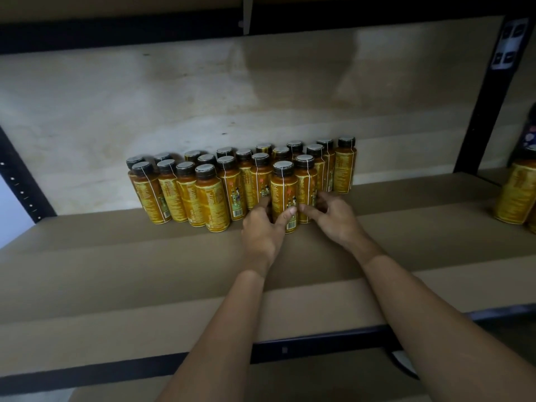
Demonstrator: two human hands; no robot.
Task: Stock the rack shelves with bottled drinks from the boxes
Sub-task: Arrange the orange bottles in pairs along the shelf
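Head view: bottles stand upright and touching, in rows toward the back of the shelf, at 12 o'clock from the hands, apparently to keep the front free. Left hand grips the front bottle, thumb and fingers round its lower body, likely seating it in line. Right hand, fingers curled, touches the neighbour at its 3 o'clock; whether it grips cannot be told.

Bottles are standing in rows on the shelf, against the wall.
One bottle is standing before the rest, the left hand gripping its left side, the right hand lying just to its right. The post is rising right of the rows, with more bottles standing beyond it.
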